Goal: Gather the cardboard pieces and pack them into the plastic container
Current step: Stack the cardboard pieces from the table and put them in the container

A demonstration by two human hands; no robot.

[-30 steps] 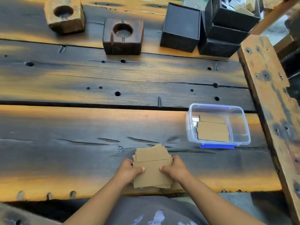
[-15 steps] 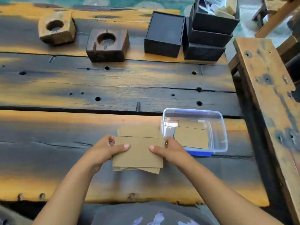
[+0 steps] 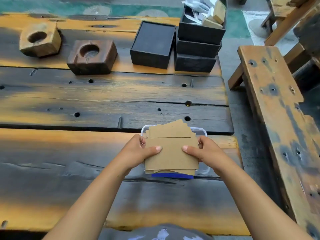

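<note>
I hold a loose stack of brown cardboard pieces (image 3: 171,149) flat between both hands, directly above the clear plastic container (image 3: 202,131). My left hand (image 3: 138,149) grips the stack's left edge with the thumb on top. My right hand (image 3: 206,151) grips the right edge the same way. The stack hides most of the container; only its far rim, right side and the blue lid (image 3: 172,175) under its near edge show. Whatever lies inside the container is hidden.
The container sits near the right end of a dark wooden plank table (image 3: 86,153). At the far side stand two wooden blocks with round holes (image 3: 91,56), an open black box (image 3: 153,44) and stacked black boxes (image 3: 199,40). A wooden bench (image 3: 277,118) runs along the right.
Both hands have carried the cardboard stack from the table's near edge to the right and forward, until it is over the container, which it now covers.
</note>
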